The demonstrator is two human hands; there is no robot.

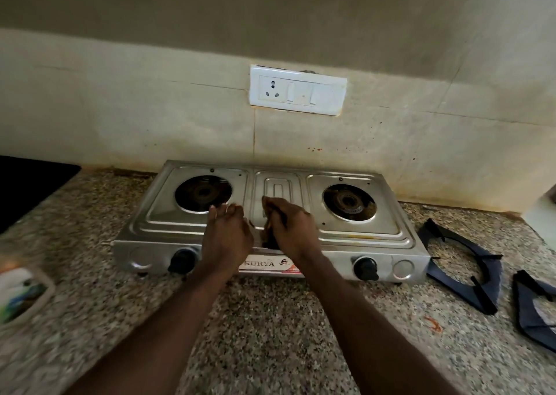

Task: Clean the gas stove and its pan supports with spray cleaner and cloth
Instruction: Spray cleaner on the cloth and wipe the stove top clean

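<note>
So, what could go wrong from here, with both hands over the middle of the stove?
1. Both forearms pass close over the left knob and the right knob; a bump might turn one and let gas out.
2. The left hand lies beside the uncovered left burner, and the right hand grips what looks like a dark cloth; wiping could push dirt or liquid into that burner.
</note>
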